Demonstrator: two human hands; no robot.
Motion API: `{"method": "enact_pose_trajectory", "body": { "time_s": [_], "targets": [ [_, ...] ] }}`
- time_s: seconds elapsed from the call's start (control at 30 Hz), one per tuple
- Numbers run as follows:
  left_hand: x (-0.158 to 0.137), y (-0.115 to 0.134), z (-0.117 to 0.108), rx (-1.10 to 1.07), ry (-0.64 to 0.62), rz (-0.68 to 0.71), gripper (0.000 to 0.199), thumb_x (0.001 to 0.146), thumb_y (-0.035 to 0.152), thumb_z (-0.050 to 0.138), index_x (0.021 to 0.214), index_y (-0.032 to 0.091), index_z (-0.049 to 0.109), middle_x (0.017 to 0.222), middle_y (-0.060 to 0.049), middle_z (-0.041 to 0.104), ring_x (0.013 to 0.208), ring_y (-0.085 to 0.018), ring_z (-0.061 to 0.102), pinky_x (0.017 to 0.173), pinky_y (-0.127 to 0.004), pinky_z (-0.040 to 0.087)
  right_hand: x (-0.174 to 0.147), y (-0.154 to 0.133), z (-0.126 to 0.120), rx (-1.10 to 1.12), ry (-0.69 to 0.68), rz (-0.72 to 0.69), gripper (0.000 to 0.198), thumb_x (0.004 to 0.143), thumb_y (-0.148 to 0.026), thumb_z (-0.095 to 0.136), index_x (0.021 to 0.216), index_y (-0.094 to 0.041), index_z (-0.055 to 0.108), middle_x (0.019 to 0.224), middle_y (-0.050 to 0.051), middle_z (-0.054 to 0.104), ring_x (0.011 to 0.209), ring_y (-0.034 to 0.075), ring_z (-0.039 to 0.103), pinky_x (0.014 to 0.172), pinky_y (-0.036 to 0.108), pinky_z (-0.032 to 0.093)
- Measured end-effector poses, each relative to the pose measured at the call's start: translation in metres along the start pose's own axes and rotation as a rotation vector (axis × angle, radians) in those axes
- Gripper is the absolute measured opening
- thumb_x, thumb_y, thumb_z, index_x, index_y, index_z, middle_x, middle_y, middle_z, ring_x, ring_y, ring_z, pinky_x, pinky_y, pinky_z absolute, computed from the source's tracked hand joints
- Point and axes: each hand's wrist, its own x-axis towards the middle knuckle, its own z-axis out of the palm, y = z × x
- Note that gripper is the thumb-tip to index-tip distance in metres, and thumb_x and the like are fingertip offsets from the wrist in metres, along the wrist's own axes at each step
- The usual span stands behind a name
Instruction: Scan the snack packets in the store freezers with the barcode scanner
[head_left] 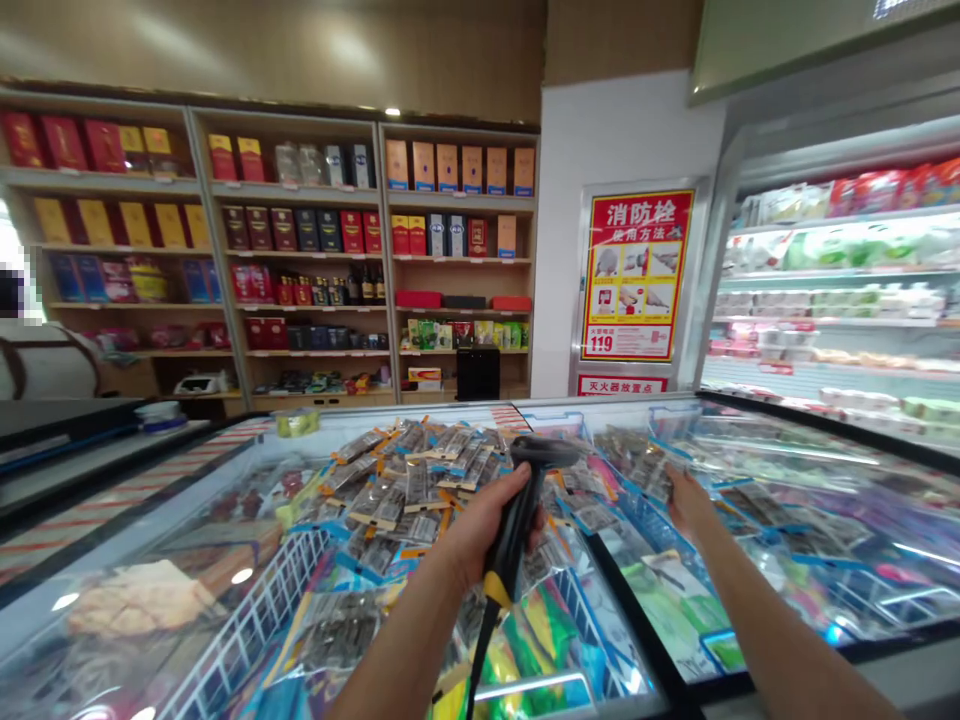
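Note:
My left hand is wrapped round the handle of a black and yellow barcode scanner. The scanner's head points to the right and its cable hangs down toward me. Off to the right, my right hand is closed at the edge of a clear snack packet with dark contents and a blue corner; its fingertips are partly hidden. Beneath and beyond the scanner lies a heap of similar packets with orange and blue edges, on top of the chest freezer.
White wire baskets and colourful bags show inside the freezer. Shelves of boxed goods line the back wall. A red fire hydrant notice hangs on the white pillar, and a lit refrigerated display stands at the right.

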Motion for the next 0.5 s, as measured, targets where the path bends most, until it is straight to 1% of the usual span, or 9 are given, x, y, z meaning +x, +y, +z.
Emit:
{"method": "enact_pose_trajectory", "body": {
  "time_s": [0.07,0.17,0.27,0.33,0.4,0.5],
  "targets": [
    [0.004,-0.006,0.004,-0.011,-0.019,-0.004,0.034,0.069,0.047,0.048,0.068,0.013,0.046,0.053,-0.001,0.052,0.04,-0.007,0.047,0.039,-0.017,0.033,0.008,-0.001,0.001,0.063,-0.013,0.042,0.006,0.067,-0.017,0.049,0.069,-0.021,0.053,0.059,-0.004,0.064,0.052,0.011,0.061,0.05,0.02,0.052],
    [0.011,-0.018,0.009,-0.022,-0.054,-0.024,0.033,0.069,0.046,0.048,0.067,0.013,0.046,0.054,-0.002,0.053,0.04,-0.007,0.047,0.04,-0.018,0.033,0.018,-0.003,-0.005,0.101,-0.07,0.105,0.008,0.069,-0.018,0.049,0.073,-0.019,0.056,0.063,-0.001,0.065,0.058,0.012,0.062,0.055,0.023,0.053],
    [0.018,-0.028,0.013,-0.005,-0.101,-0.075,0.034,0.069,0.047,0.048,0.067,0.013,0.046,0.054,-0.003,0.054,0.04,-0.008,0.048,0.04,-0.018,0.033,0.025,-0.004,-0.013,0.096,-0.12,0.173,0.006,0.067,-0.017,0.052,0.071,-0.016,0.057,0.059,0.002,0.065,0.056,0.015,0.063,0.052,0.025,0.053],
    [0.022,-0.031,0.015,-0.002,-0.104,-0.085,0.035,0.069,0.047,0.048,0.067,0.012,0.046,0.054,-0.003,0.054,0.04,-0.008,0.048,0.04,-0.018,0.033,0.028,-0.006,-0.015,0.099,-0.133,0.192,0.005,0.066,-0.015,0.054,0.07,-0.017,0.057,0.056,0.001,0.065,0.055,0.015,0.063,0.05,0.025,0.053],
    [0.026,-0.033,0.017,0.006,-0.09,-0.082,0.036,0.069,0.047,0.048,0.066,0.012,0.046,0.055,-0.004,0.055,0.04,-0.008,0.048,0.04,-0.018,0.033,0.029,-0.009,-0.011,0.117,-0.145,0.187,0.005,0.066,-0.015,0.054,0.071,-0.018,0.056,0.056,-0.001,0.065,0.056,0.015,0.063,0.052,0.025,0.053],
    [0.032,-0.033,0.02,0.04,-0.07,-0.098,0.037,0.069,0.047,0.048,0.066,0.011,0.048,0.055,-0.004,0.055,0.039,-0.008,0.048,0.04,-0.018,0.033,0.027,-0.017,0.001,0.152,-0.185,0.175,0.006,0.068,-0.017,0.052,0.073,-0.018,0.056,0.061,0.0,0.066,0.063,0.016,0.063,0.057,0.027,0.053]
  ]
}}
